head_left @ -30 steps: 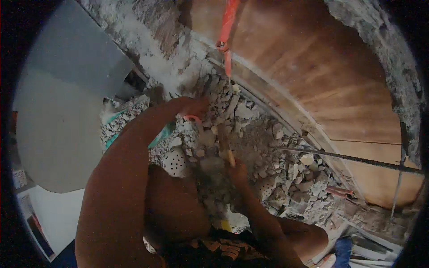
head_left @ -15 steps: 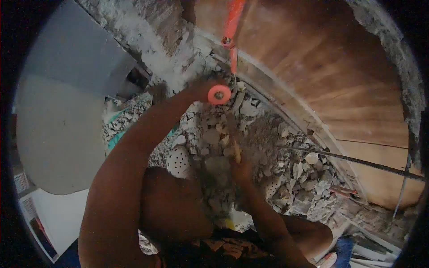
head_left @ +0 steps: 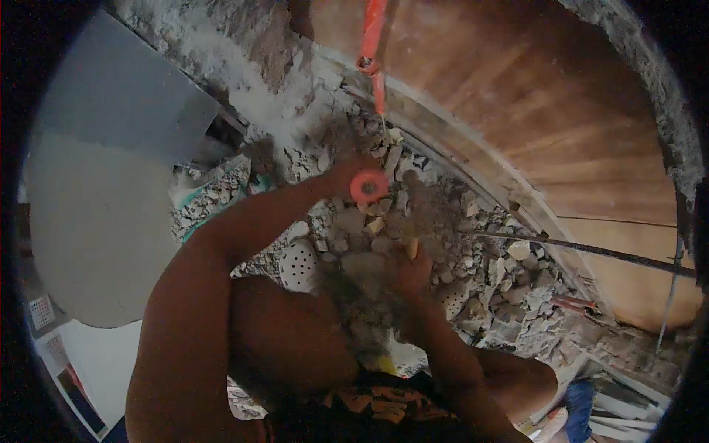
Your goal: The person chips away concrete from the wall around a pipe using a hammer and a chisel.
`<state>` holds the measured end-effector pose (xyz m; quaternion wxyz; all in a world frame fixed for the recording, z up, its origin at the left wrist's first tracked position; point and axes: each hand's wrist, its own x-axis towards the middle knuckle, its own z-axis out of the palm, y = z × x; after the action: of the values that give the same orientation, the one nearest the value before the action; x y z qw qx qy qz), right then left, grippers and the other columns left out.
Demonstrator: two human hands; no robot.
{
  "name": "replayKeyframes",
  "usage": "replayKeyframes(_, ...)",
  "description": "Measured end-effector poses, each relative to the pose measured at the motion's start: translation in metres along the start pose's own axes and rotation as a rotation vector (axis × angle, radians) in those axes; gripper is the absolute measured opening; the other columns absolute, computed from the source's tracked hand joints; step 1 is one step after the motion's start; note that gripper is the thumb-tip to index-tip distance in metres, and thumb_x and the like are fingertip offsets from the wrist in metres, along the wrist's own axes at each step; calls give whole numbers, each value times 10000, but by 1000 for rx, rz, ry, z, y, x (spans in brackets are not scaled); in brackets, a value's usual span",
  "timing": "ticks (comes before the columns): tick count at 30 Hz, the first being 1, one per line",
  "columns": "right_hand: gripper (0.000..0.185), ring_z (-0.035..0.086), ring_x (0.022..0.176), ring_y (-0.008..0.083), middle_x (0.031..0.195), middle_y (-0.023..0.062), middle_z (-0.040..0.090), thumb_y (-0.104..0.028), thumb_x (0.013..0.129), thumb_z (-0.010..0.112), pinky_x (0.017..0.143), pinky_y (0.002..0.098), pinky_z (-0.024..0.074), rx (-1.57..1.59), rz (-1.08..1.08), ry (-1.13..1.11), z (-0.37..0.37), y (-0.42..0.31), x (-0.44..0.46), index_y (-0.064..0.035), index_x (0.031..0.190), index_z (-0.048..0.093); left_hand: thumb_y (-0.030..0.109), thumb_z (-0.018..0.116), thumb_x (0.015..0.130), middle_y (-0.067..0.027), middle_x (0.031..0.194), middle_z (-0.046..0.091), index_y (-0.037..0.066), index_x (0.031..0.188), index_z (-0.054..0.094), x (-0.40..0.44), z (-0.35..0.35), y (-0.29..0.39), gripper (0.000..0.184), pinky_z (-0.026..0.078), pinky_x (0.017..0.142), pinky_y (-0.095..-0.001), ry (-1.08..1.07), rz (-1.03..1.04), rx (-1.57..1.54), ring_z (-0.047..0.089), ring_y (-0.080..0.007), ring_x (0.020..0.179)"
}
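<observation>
My left hand (head_left: 346,176) is closed around a chisel with a round orange guard (head_left: 368,187), seen nearly end-on above the rubble. Its shaft and tip are hidden below the guard. Lower and to the right, my right hand (head_left: 413,273) grips the wooden handle of a hammer (head_left: 411,247). Motion blur smears the hammer's head, which appears to point away from me. Broken concrete and stones (head_left: 354,220) lie beneath both hands.
White perforated shoes (head_left: 298,266) stand in the debris. A curved wooden panel (head_left: 517,111) borders the right side, with a thin rod (head_left: 591,262) across it. An orange-red cable or strap (head_left: 373,37) hangs at the top. Rubble-filled sacks (head_left: 214,196) and a grey board (head_left: 103,214) lie left.
My left hand and the chisel have come nearer to my body. My right hand has shifted slightly right with the hammer. The whole view has tilted a little.
</observation>
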<state>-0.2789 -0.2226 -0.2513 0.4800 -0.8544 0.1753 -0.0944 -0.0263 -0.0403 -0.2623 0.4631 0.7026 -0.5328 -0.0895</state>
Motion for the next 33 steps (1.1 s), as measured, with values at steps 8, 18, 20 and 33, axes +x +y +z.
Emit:
replayKeyframes(8, 280, 448, 531, 89, 572, -8, 483, -222, 884, 646, 484, 314, 370, 203, 347, -85, -31, -43, 36, -16, 722, 546, 343, 759, 681, -126, 861, 626, 94, 881, 644, -16, 33, 40, 340, 473, 750, -441, -328, -273, -29, 613, -314, 868)
replayKeyframes(18, 261, 496, 539, 114, 601, 10, 548, -242, 874, 661, 498, 325, 393, -31, 162, -72, -5, 5, 24, -19, 759, 588, 252, 747, 656, -76, 928, 598, 105, 921, 641, 5, -46, 17, 322, 397, 896, -483, -214, -170, 37, 548, -323, 989)
replayKeyframes(20, 299, 521, 539, 152, 591, 34, 554, -272, 869, 666, 521, 357, 414, -191, 127, -142, -5, 4, 20, -2, 768, 582, 235, 744, 650, -76, 944, 600, 98, 921, 640, -13, -45, 0, 321, 419, 876, -471, -234, -88, 156, 550, -329, 986)
replayKeyframes(33, 284, 638, 761, 282, 844, 180, 642, -254, 929, 587, 578, 427, 485, 814, 490, -308, -29, -154, 22, 28, 936, 627, 197, 783, 724, -89, 1125, 618, 103, 1205, 581, -7, -49, -4, 530, 445, 948, -393, 41, -161, -43, 578, -261, 1082)
